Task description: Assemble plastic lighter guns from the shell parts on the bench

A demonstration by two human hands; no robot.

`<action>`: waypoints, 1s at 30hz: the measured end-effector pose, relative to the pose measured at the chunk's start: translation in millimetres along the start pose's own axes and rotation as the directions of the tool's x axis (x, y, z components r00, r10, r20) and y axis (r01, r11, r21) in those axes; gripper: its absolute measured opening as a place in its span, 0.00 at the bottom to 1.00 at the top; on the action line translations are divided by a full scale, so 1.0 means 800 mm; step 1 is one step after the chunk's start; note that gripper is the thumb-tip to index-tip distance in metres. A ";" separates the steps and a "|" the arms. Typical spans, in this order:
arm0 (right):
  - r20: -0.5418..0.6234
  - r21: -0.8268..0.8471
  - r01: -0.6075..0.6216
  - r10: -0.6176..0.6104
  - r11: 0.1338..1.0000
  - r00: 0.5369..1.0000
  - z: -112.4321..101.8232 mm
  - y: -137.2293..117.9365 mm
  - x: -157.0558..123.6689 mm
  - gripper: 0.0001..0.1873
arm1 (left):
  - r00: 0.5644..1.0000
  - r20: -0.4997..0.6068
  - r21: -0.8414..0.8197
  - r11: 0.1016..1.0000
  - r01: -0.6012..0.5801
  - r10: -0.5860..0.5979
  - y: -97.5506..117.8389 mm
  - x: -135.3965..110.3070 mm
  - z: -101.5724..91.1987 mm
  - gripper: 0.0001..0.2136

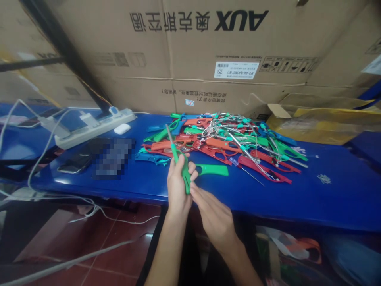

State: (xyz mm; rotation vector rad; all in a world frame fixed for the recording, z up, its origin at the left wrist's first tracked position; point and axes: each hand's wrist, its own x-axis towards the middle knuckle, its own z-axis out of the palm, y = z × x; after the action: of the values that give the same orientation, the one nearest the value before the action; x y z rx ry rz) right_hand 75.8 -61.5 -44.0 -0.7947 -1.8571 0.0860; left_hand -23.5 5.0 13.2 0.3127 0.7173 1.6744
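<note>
Left hand (176, 188) grips a green lighter (186, 176), nozzle (170, 135) toward eleven o'clock; right hand (216, 218) touches its butt, hold unclear; uneven pressure could twist it loose.

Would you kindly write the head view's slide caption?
Green long-nosed lighter, held near a heap of lighter parts on a blue table.

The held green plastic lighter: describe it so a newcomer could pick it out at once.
On the blue table lies a heap of multicoloured plastic casings. Before it, the left hand grips a green plastic lighter with a metal tube pointing away. Unlike its neighbours, it is held up.
</note>
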 end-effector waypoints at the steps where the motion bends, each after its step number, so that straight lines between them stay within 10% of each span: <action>1: -0.005 0.016 0.000 0.000 1.000 1.000 -0.001 0.000 0.001 0.37 | 1.000 0.008 -0.004 1.000 0.003 -0.003 0.001 -0.001 0.000 0.12; 10: -0.033 0.145 -0.238 0.245 0.960 0.969 -0.011 -0.009 0.015 0.24 | 0.992 0.115 -0.009 0.999 0.048 -0.046 -0.001 -0.005 0.002 0.10; 30: -0.091 0.021 -0.257 0.257 0.966 0.962 -0.001 -0.011 0.004 0.26 | 0.980 0.124 0.029 0.988 0.152 -0.155 -0.001 -0.005 -0.002 0.15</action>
State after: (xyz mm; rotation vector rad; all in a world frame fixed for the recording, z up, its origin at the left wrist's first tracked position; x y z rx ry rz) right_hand 71.5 -66.8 -37.7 -1.0147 -1.6573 0.2180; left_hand -22.8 0.4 12.4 0.3650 0.6470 1.4886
